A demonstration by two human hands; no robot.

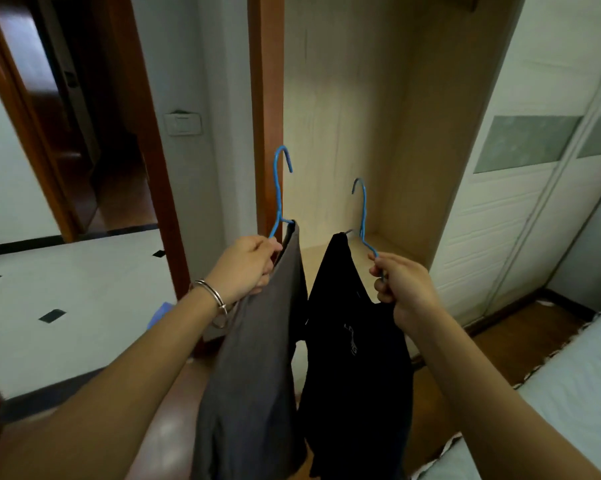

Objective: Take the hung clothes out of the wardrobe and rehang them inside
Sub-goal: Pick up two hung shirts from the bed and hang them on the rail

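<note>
Bedroom, open wardrobe (pixel 361 98) at 12 o'clock, interior bare. Left hand (pixel 247 265) closed on blue hanger (pixel 279 188) carrying grey garment (pixel 257 375), at 10 o'clock of centre. Right hand (pixel 401 282) closed on second blue hanger (pixel 363 216) carrying black T-shirt (pixel 354 358). Garments near, apart. Sliding door (pixel 520 202) at 3 o'clock; bed (pixel 569 382) at 4.

The wardrobe (pixel 347 109) bay stands open ahead, bare from its back wall to its floor, wide enough for both garments side by side. An orange frame post (pixel 266 98) bounds it on the left, the sliding door (pixel 520 216) on the right. The grey garment (pixel 257 358) and black garment (pixel 354 341) hang between the arms, blocking the low middle. A bed (pixel 569 393) crowds the right; open floor (pixel 67 306) lies left.
</note>
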